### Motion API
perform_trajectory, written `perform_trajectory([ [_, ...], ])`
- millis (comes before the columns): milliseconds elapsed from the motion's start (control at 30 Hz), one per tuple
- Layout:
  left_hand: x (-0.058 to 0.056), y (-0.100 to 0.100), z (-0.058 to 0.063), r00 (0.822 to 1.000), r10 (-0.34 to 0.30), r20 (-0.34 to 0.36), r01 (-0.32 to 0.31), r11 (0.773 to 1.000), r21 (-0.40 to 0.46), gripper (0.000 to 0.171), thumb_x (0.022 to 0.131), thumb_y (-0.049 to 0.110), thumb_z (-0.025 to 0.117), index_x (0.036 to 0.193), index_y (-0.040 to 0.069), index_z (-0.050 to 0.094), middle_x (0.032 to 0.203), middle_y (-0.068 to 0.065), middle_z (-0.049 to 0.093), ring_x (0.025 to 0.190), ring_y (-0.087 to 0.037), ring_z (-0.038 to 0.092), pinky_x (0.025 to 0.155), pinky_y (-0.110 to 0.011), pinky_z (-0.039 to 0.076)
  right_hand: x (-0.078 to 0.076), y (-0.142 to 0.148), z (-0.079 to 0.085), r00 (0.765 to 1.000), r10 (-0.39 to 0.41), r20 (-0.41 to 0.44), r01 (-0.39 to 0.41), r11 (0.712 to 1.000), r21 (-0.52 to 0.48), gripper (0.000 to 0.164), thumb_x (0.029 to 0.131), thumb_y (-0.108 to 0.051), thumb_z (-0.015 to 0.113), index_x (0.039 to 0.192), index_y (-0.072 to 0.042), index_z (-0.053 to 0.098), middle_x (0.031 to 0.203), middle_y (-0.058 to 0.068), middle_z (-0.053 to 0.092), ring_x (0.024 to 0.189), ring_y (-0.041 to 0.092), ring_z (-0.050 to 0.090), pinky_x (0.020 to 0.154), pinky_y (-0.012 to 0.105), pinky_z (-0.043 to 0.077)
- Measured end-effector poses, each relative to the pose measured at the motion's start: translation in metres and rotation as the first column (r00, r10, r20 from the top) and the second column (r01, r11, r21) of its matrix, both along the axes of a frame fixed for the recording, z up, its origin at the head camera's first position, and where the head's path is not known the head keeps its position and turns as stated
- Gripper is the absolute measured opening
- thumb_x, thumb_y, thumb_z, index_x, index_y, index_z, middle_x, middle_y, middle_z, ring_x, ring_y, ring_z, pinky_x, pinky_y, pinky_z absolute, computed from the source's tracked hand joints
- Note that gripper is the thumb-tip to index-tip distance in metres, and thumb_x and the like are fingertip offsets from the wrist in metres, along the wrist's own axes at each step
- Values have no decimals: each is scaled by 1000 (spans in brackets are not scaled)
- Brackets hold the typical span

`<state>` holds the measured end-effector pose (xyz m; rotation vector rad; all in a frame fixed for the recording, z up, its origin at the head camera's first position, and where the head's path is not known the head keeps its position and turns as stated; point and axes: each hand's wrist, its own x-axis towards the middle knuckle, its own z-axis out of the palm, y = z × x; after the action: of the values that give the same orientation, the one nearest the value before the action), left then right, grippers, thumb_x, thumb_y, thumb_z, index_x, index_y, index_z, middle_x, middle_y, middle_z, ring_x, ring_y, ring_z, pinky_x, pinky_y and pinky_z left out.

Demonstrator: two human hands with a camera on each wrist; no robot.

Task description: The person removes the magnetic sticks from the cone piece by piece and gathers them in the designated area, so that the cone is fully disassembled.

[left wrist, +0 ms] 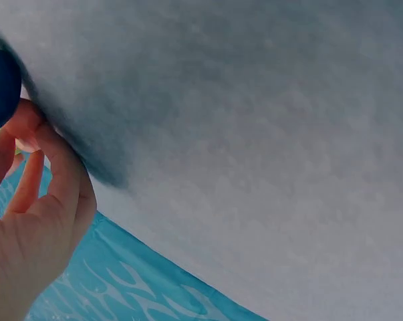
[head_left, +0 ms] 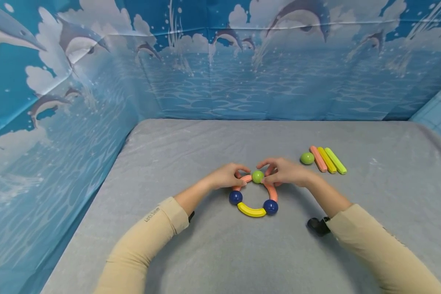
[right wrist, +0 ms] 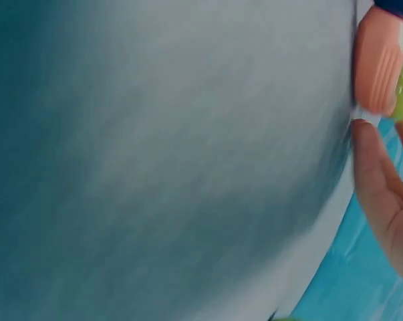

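Observation:
A ring of magnetic building pieces lies on the grey cloth in the head view. A yellow curved stick (head_left: 251,210) forms its near side, between two dark blue balls (head_left: 236,197) (head_left: 270,207). At the far side is a green ball (head_left: 257,177). My left hand (head_left: 228,175) pinches the left orange curved stick (head_left: 246,178) close to that ball. Around the upper end of the right orange curved stick (head_left: 271,192) are the thumb and fingers of my right hand (head_left: 287,171); its thumb lies right beside the green ball and its index finger arches just beyond it.
Farther right on the grey cloth (head_left: 191,143) lie a second green ball (head_left: 307,158) and straight sticks in orange (head_left: 318,159), yellow (head_left: 327,160) and lime (head_left: 335,161). A blue dolphin-print curtain (head_left: 220,81) borders the back and left. A black wrist camera (head_left: 318,226) hangs below my right sleeve.

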<state>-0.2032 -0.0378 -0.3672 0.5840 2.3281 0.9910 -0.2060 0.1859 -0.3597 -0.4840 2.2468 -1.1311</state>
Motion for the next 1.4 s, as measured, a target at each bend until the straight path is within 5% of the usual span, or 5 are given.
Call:
perform_trajectory([
  [167,-1,5,-1,996,-26,-88,22,998,-53,35,88,11,65,123,6,60,74,-2,53,59,-11,42,55,-21,33,-2,-17,-1,997,43,-70,-35,993,114,46,83,-14,70,124,-2,54,93,13,54,70,19,46,60,30,38],
  [400,0,10,-1,981,-38,-191,18,994,-108,21,90,16,64,109,7,64,70,-1,51,54,-10,41,52,-20,31,-2,-29,-5,964,119,-238,-64,972,227,38,80,-17,74,113,-4,60,93,10,57,79,22,46,64,32,37],
  [867,5,7,0,967,-61,-247,39,995,-92,16,91,16,62,105,8,62,72,-1,50,55,-10,41,53,-20,31,2,-27,-1,975,76,-210,-42,986,164,36,79,-13,74,112,-4,62,81,8,55,71,20,44,58,29,34],
  [1400,18,1,-3,966,-56,-253,34,995,-90,16,92,19,60,106,11,61,62,2,48,48,-8,41,48,-20,32,11,-28,1,968,115,-223,-80,984,161,36,78,-14,75,112,-6,63,75,5,54,65,18,45,55,28,34],
])
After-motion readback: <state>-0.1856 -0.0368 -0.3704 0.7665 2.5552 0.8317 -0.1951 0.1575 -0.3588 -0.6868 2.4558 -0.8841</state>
